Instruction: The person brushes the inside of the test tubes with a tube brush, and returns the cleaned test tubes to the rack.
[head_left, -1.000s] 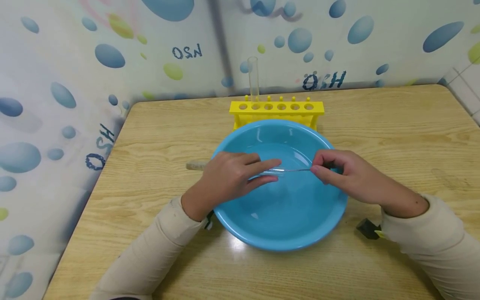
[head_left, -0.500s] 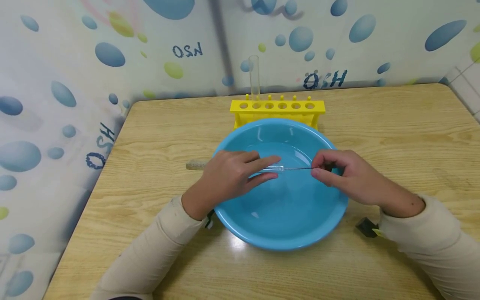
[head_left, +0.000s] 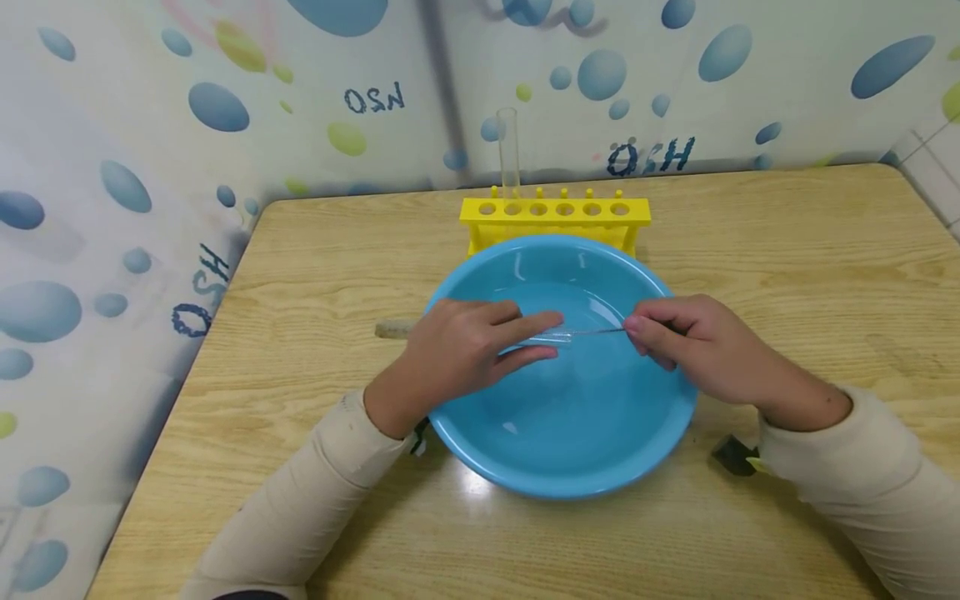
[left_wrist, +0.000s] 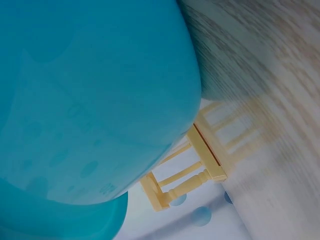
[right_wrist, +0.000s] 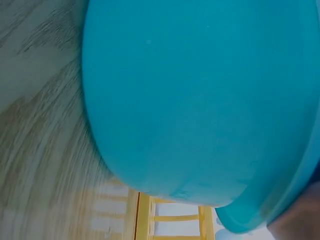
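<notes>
In the head view my left hand (head_left: 465,350) holds a clear glass test tube (head_left: 557,337) level over the blue basin (head_left: 562,450). The tube's open mouth points right. A thin twisted wire, the handle of a test tube brush (head_left: 596,332), runs out of that mouth. My right hand (head_left: 701,346) pinches the wire between thumb and fingers. Left of the left hand, the speckled beige bristles (head_left: 392,329) show at the tube's far end. The palm hides the middle of the tube. Both wrist views show mainly the basin's outer wall (left_wrist: 115,100).
Behind the basin stands a yellow test tube rack (head_left: 555,212) with one upright glass tube (head_left: 508,154) in it. A small dark block (head_left: 733,456) appears beside the right sleeve. The wooden table (head_left: 322,258) meets a spotted wall at the back.
My right fingers have rolled on the wire, the thumb now higher and the other fingers curled lower. The left hand and the test tube have hardly moved.
</notes>
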